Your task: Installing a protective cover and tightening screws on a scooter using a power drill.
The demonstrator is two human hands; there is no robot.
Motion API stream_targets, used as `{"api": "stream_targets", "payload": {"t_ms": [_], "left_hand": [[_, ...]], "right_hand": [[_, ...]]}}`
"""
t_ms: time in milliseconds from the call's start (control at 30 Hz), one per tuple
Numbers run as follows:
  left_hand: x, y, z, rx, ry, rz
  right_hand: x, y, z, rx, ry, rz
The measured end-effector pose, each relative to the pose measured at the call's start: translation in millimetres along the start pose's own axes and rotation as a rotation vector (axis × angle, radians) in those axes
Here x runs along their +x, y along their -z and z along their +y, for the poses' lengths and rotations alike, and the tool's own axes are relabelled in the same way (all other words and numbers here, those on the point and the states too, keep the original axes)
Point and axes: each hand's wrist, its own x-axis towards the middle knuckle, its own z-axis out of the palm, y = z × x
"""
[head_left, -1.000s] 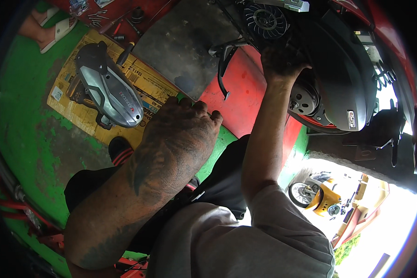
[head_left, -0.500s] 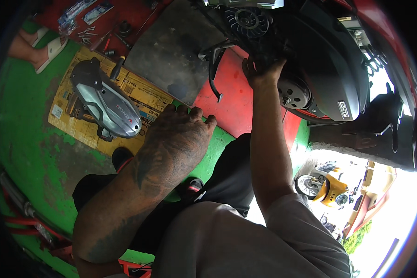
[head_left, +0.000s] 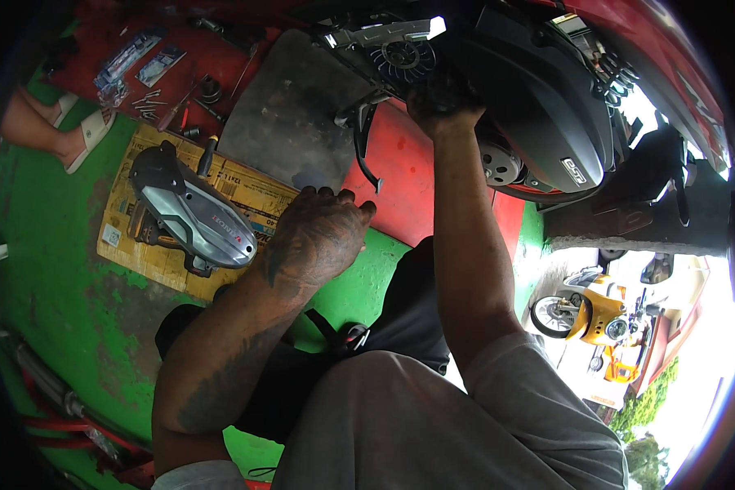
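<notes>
My right hand (head_left: 447, 113) reaches up to the underside of a scooter (head_left: 531, 98), beside its finned cooling fan (head_left: 403, 55). Its fingers curl into the dark area there, and what they hold is lost in shadow. Lower and to the left, my left hand (head_left: 322, 229) hangs in front of my knees, back of the hand upward. Its fingers are curled in, their tips hidden, so anything inside cannot be seen. A grey and black engine cover (head_left: 196, 208) lies left of that hand on a flattened yellow cardboard box (head_left: 126, 253).
Loose tools (head_left: 208, 90) and plastic packets (head_left: 131, 57) lie on the red floor at upper left. Near the box stands another person's sandalled foot (head_left: 94, 139). The scooter's stand (head_left: 365, 151) juts down beside a dark mat (head_left: 302, 106). A yellow motorbike (head_left: 600, 314) is outside.
My right hand has shifted slightly up and left, its fingers now deeper in shadow. The view has tilted a little. My left hand stays curled, near the same place.
</notes>
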Motion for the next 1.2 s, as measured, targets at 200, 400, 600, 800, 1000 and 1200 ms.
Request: {"api": "stream_targets", "payload": {"t_ms": [200, 400, 600, 800, 1000, 1200], "left_hand": [[-10, -4, -8, 0.014, 0.002, 0.068], [-14, -16, -7, 0.003, 0.017, 0.159], [-17, -26, -3, -0.051, 0.047, 0.234], [-16, -21, 3, -0.070, 0.060, 0.195], [-20, 0, 20, -0.035, 0.101, -0.013], [-28, 8, 24, -0.018, 0.121, -0.098]], "right_hand": [[21, 1, 6, 0.094, 0.117, -0.217], [4, -10, 9, 0.037, 0.175, -0.324], [-22, -25, 0, 0.258, -0.022, -0.358], [8, 10, -5, 0.348, -0.240, -0.687], [47, 39, -11, -0.293, 0.012, -0.605], [24, 38, -8, 0.041, -0.128, -0.767]]}}
